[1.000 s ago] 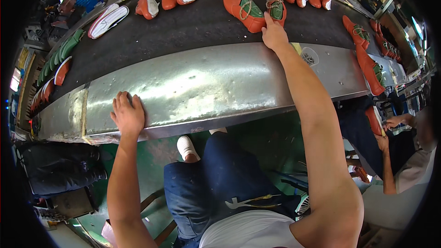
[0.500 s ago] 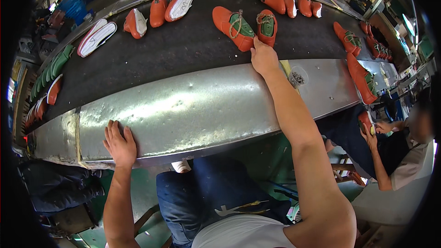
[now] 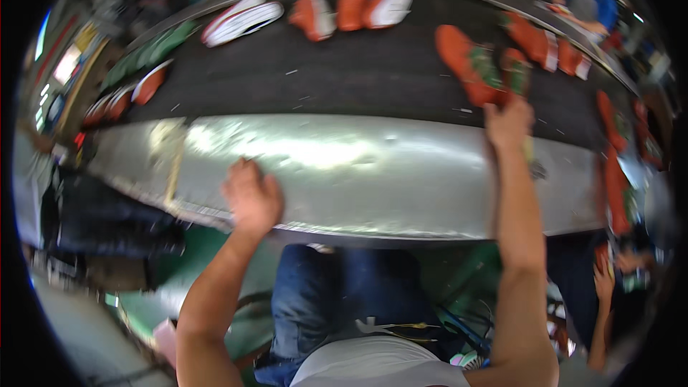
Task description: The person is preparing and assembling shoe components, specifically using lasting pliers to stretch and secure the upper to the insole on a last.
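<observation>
My left hand (image 3: 251, 197) rests flat on the shiny metal edge (image 3: 344, 165) of a dark conveyor belt (image 3: 337, 64), fingers spread, holding nothing. My right hand (image 3: 507, 122) reaches out over the metal edge to the belt, its fingers at the near end of two orange shoes with green laces (image 3: 481, 66). The blur hides whether the fingers grip a shoe or only touch it.
More orange and white shoes (image 3: 350, 8) lie along the belt, a white sole (image 3: 242, 20) at the far left, further orange shoes (image 3: 618, 165) down the right side. Another person's hand (image 3: 605, 279) shows at the lower right. My blue-trousered legs (image 3: 344, 301) are under the belt's edge.
The view has swung, so the belt sits more level and blurred. My right hand has stayed at the orange shoes; my left hand has stayed on the metal edge.
</observation>
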The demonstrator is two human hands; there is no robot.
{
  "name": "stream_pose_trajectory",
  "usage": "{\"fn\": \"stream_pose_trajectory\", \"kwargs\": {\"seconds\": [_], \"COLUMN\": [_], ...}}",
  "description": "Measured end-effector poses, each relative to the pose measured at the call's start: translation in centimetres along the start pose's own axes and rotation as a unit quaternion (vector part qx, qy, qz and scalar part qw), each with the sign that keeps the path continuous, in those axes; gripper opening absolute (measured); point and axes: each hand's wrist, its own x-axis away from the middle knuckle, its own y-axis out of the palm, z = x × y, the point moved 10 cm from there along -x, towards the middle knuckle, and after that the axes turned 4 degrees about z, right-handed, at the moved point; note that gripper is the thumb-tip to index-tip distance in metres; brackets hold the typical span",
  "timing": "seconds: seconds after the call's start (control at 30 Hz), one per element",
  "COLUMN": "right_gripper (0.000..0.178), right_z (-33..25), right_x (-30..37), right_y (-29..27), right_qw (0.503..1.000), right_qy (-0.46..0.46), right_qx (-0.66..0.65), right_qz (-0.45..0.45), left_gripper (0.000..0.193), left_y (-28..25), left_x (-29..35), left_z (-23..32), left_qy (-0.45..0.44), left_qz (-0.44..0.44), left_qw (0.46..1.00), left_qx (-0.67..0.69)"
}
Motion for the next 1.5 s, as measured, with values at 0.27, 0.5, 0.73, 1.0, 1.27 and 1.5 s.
{"fn": "stream_pose_trajectory", "kwargs": {"seconds": [0.27,0.5,0.73,1.0,1.27,1.5], "right_gripper": [0.079,0.079,0.079,0.060,0.045,0.044], "right_z": [8.4,8.2,4.4,0.8,0.8,-0.7], "right_x": [-3.5,-5.2,-2.5,-2.2,-2.2,6.5], "right_y": [7.2,7.9,3.0,3.1,3.3,0.4], "right_qw": [0.995,0.999,0.993,0.973,0.971,0.981], "right_qy": [-0.092,-0.004,-0.049,-0.206,-0.211,-0.166], "right_qx": [-0.013,-0.034,0.079,0.068,0.095,-0.059], "right_qz": [0.031,-0.027,0.079,0.082,0.067,-0.078], "left_gripper": [0.056,0.059,0.060,0.061,0.061,0.060], "left_y": [-1.0,-0.7,-0.8,-1.1,-1.3,-0.8], "left_x": [-1.2,-0.7,-1.1,-0.8,-0.6,-0.4], "left_z": [2.3,1.7,1.8,1.4,1.3,1.6], "left_qy": [-0.077,-0.083,-0.077,-0.085,-0.104,-0.115], "left_qz": [-0.090,-0.117,-0.108,-0.118,-0.120,-0.131], "left_qw": [0.993,0.989,0.991,0.989,0.985,0.982], "left_qx": [0.013,0.022,0.036,0.042,0.063,0.075]}}
